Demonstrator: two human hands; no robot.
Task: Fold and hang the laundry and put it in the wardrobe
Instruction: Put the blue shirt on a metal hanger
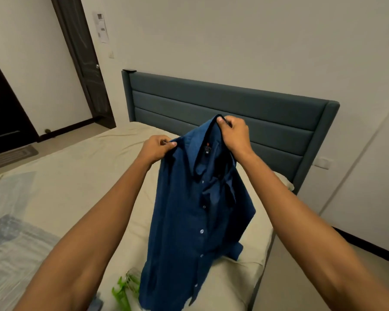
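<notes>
**Shirt held up over bed**

Head view: left hand [157,147] pinches the navy button-up shirt [184,221] at one shoulder; right hand [234,135] grips the other, fingers curled. Shirt hangs above the beige bed [81,187], hem beside a green hanger [124,292].

The shirt [184,209] neck label [207,151] seems to read "M".

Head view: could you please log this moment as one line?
left hand pinches shirt shoulder | right hand grips collar | shirt held above bed
</notes>
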